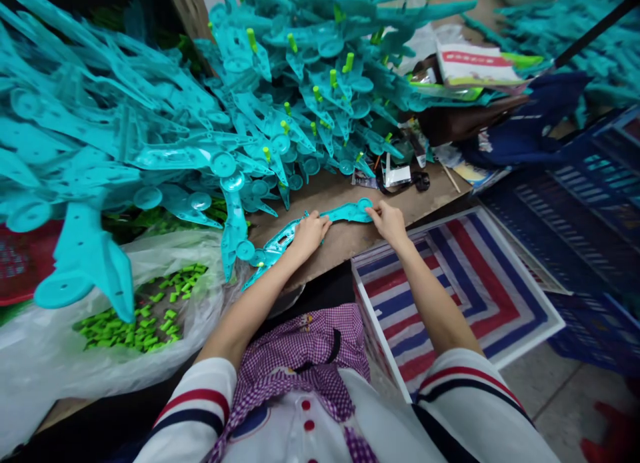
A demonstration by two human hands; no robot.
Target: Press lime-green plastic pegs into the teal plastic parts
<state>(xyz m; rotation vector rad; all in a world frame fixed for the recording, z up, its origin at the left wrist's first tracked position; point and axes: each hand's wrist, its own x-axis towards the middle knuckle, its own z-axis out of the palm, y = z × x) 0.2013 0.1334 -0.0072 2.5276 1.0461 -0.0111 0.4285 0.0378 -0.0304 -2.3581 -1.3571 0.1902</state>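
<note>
A long turquoise plastic part (345, 213) with a round disc at its right end lies along the front of the brown work surface. My left hand (311, 233) is closed over its middle, fingers bent on the plastic. At the disc end, my right hand (388, 221) pinches the edge between thumb and fingers. Left of my left hand, more turquoise plastic (277, 244) with cut-outs and a small green piece runs down to the table edge; whether it belongs to the same part is unclear.
Turquoise parts (310, 83), several with green pegs, are heaped behind and to the left. A plastic bag (200, 303) of small green pieces (145, 326) sits at left. At right stand a white-rimmed box (530, 296) with striped lining and blue crates (565, 209). Small clutter (397, 175) lies behind my right hand.
</note>
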